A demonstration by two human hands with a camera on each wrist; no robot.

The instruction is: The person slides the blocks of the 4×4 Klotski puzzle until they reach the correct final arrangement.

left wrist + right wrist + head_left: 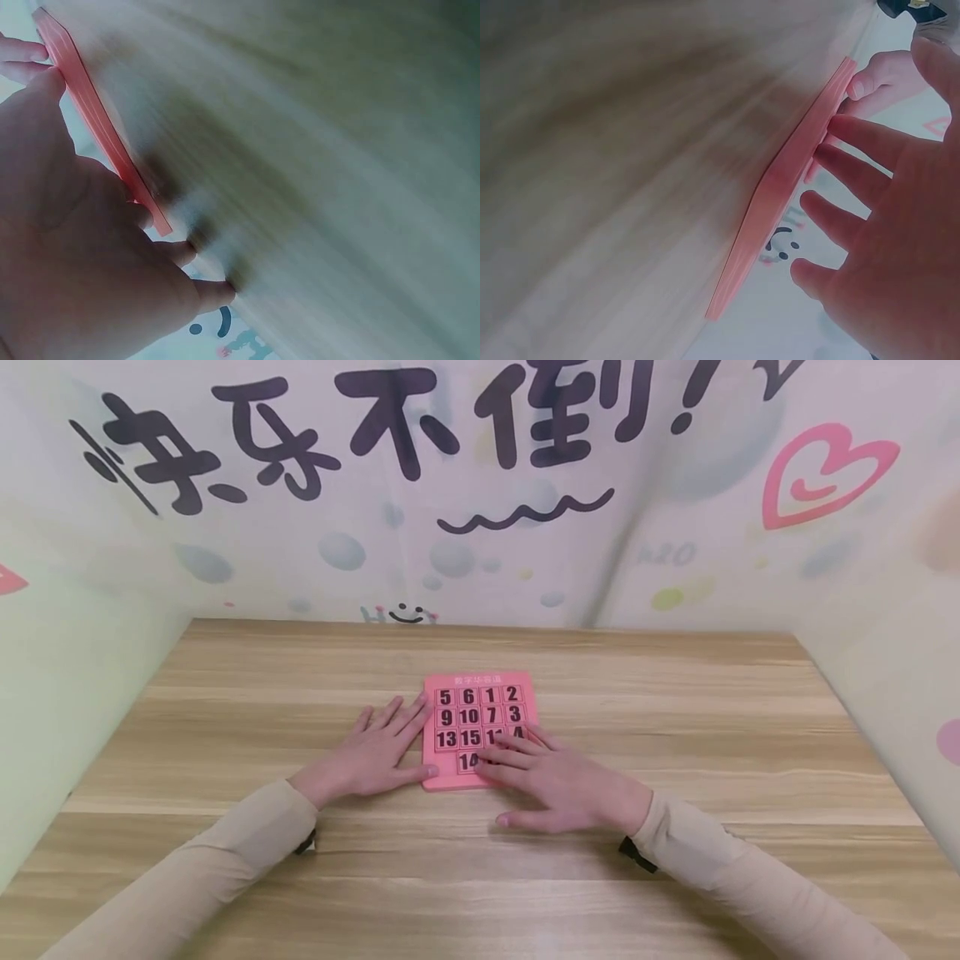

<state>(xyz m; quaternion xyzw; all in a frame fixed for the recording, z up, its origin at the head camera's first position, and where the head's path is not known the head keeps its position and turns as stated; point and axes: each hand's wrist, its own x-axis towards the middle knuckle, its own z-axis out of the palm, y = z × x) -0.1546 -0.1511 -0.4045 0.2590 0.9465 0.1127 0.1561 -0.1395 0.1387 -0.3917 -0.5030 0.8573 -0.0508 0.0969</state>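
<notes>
Puzzle [480,718] seemingly mid-slide: splayed left hand [371,757] touches its edge [429,750], splayed right hand [558,779] its tiles [468,717], neither gripping; a leftward push looks needed.

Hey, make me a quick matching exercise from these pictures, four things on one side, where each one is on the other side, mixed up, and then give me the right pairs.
Column one:
1. Pink number puzzle
2. Left hand
3. Right hand
4. Pink heart

Column two, as seen in the head view:
A. Over the lower right part of the puzzle
B. On the patterned wall
C. At the left edge of the puzzle
D. Flat on the wood-grain table

Right pairs: 1-D, 2-C, 3-A, 4-B.
</notes>
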